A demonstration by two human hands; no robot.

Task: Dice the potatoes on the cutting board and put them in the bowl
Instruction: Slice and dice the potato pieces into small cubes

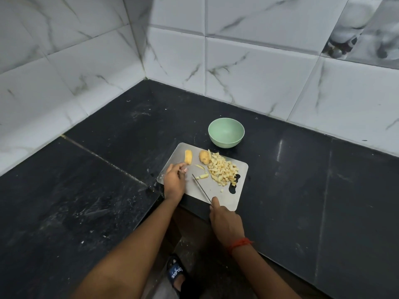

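A grey cutting board [212,190] lies on the black counter. A heap of diced potato [223,170] covers its right part. A whole potato piece [204,157] leans against the heap, and a cut half potato [188,157] lies at the board's far left. My left hand [174,182] rests on the board's left edge, fingertips touching the half potato. My right hand [224,223] grips a knife [201,187], blade pointing away over the board's middle beside a few potato strips [203,176]. The empty green bowl [226,132] stands just beyond the board.
The counter [302,180] forms an inner corner against white marble-tiled walls [237,61]. Its front edge runs under the board's near corner. Below the edge I see the floor and a foot in a dark slipper [176,272].
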